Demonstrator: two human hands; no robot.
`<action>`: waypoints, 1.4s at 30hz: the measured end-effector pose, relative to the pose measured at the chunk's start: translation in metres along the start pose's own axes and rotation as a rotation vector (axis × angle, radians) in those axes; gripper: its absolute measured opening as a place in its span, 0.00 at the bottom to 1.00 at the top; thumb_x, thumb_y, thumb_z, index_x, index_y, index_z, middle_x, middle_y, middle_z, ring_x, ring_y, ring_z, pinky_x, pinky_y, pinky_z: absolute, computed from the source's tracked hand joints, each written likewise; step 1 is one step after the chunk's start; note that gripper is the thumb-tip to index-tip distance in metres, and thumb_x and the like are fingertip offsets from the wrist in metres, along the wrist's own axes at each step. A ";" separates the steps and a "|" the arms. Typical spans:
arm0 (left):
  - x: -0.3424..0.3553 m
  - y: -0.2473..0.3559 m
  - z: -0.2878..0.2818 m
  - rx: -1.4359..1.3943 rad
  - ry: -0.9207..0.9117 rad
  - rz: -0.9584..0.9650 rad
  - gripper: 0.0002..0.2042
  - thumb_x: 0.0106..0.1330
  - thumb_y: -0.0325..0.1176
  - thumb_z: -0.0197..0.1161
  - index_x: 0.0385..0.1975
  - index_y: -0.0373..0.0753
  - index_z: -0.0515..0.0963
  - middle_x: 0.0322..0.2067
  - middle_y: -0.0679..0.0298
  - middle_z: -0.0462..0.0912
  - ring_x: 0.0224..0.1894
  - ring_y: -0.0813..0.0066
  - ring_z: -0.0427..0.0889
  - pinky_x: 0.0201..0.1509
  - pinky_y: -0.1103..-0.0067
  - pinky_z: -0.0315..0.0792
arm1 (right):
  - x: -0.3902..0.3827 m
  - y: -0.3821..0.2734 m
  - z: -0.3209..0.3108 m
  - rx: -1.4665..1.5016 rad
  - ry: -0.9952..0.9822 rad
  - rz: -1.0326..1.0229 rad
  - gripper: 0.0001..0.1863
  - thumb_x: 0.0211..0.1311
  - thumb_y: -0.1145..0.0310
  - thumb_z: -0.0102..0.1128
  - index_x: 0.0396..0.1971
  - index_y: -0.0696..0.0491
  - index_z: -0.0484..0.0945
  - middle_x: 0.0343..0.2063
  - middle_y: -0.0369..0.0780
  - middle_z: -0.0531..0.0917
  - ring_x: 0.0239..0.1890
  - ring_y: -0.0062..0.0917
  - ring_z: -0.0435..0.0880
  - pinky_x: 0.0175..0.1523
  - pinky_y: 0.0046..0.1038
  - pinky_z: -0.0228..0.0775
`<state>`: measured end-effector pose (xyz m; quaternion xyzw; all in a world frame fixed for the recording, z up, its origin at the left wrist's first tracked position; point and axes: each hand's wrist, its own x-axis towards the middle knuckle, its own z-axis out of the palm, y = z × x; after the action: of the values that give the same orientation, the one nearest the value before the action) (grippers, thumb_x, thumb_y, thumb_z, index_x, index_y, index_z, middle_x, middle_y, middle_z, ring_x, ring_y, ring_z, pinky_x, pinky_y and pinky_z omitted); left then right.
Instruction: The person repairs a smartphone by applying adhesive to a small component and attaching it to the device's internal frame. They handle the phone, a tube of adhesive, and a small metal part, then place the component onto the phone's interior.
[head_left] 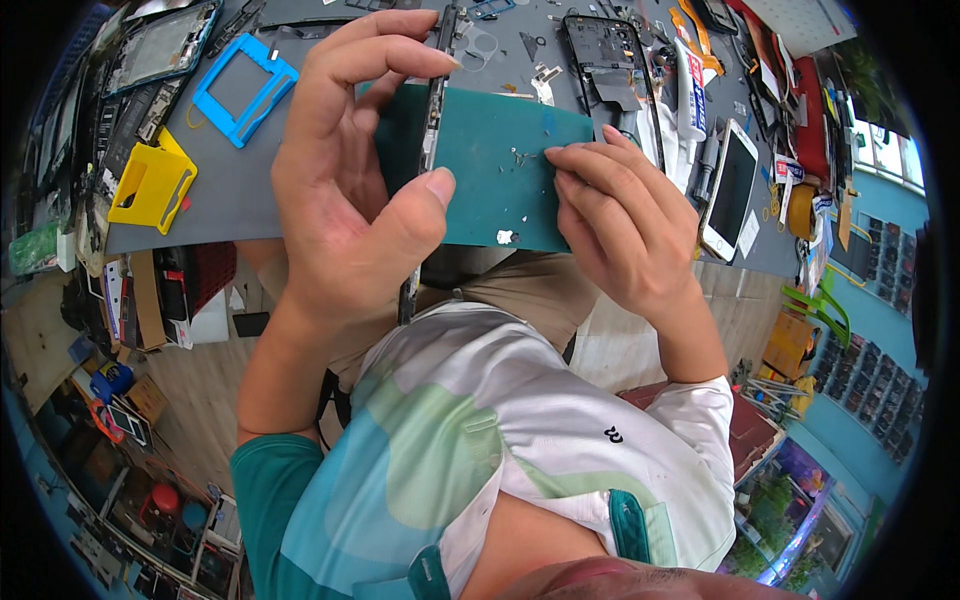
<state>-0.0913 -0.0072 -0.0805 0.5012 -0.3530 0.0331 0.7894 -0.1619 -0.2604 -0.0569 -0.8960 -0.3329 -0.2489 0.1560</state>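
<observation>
My left hand (345, 190) grips a slim dark phone frame (433, 125), fingers on its far part and thumb against its near side. The frame is turned edge-on, so its faces are hidden; its lower end reaches past the table edge. Under it lies a green work mat (480, 190). At the mat's right side is my right hand (630, 215), its thumb and fingers drawn together in a pinch; anything between the tips is too small to make out. Tiny metal bits (520, 157) lie on the mat left of those fingertips, and a small white piece (508, 237) sits at its near edge.
Blue (240, 92) and yellow (155, 182) plastic holders lie on the left of the grey table. Beyond the mat is an opened black phone housing (607, 60). A white phone (730, 190) and a white tube (690, 90) lie to the right.
</observation>
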 end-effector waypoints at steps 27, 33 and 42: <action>-0.003 0.005 0.011 0.176 0.150 -0.120 0.33 0.54 0.25 0.67 0.64 0.26 0.71 0.70 0.42 0.65 0.63 0.67 0.74 0.73 0.69 0.66 | 0.006 -0.009 0.000 -0.071 -0.024 -0.004 0.11 0.54 0.79 0.74 0.37 0.66 0.85 0.43 0.48 0.90 0.46 0.41 0.92 0.59 0.46 0.90; -0.006 0.001 0.012 0.207 0.135 -0.096 0.33 0.55 0.24 0.67 0.65 0.27 0.71 0.70 0.42 0.65 0.64 0.67 0.73 0.74 0.69 0.66 | 0.005 -0.008 0.001 -0.010 -0.004 0.061 0.11 0.53 0.83 0.74 0.37 0.64 0.84 0.44 0.48 0.91 0.44 0.41 0.92 0.59 0.46 0.90; -0.005 -0.001 0.001 0.217 0.095 -0.107 0.33 0.56 0.25 0.63 0.67 0.28 0.71 0.75 0.40 0.66 0.72 0.58 0.75 0.78 0.63 0.70 | -0.004 -0.009 -0.016 0.853 0.203 0.840 0.03 0.71 0.84 0.70 0.42 0.65 0.87 0.50 0.51 0.93 0.50 0.29 0.91 0.58 0.32 0.85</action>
<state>-0.0952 -0.0074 -0.0838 0.5997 -0.2822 0.0524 0.7470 -0.1762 -0.2626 -0.0450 -0.7810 -0.0047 -0.0948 0.6173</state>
